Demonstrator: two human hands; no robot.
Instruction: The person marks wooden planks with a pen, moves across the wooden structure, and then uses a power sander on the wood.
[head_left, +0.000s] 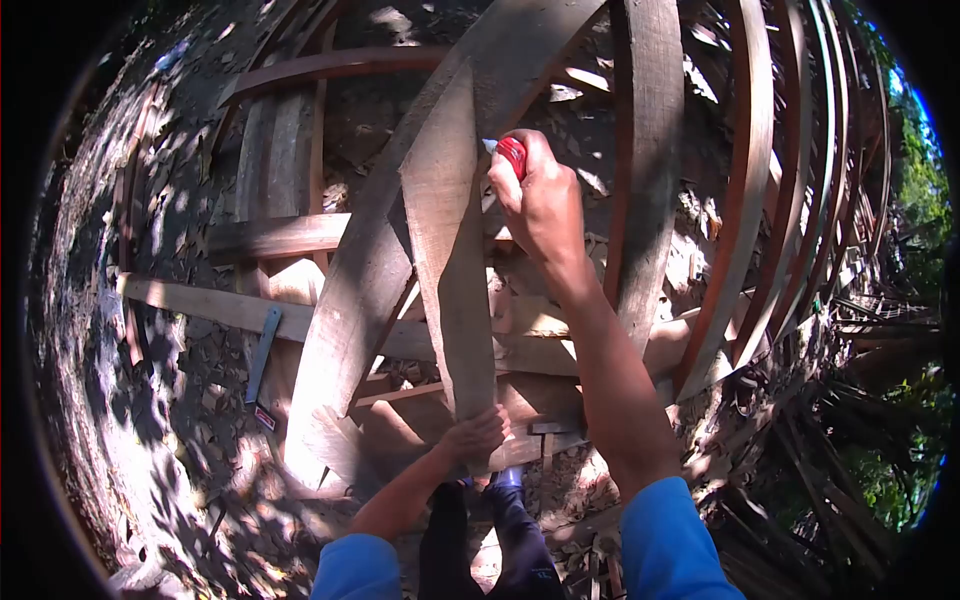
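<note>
A wooden board (450, 250) with a pointed upper end lies lengthwise in front of me, over a wider slanting plank (350, 310). My left hand (478, 435) is closed around the board's lower end, near my legs. Beside the upper right edge of the board, my right hand (540, 190) is closed around a red tool (512, 157) with a short pale tip. That tip points left toward the board's edge; I cannot tell what kind of tool it is.
A hammer (546, 432) rests on the timber right of my left hand. To the left, a flat metal blade (263, 355) leans on a crosswise beam (200, 300). Several long planks (648, 150) stretch along the right, and dry leaves cover the ground.
</note>
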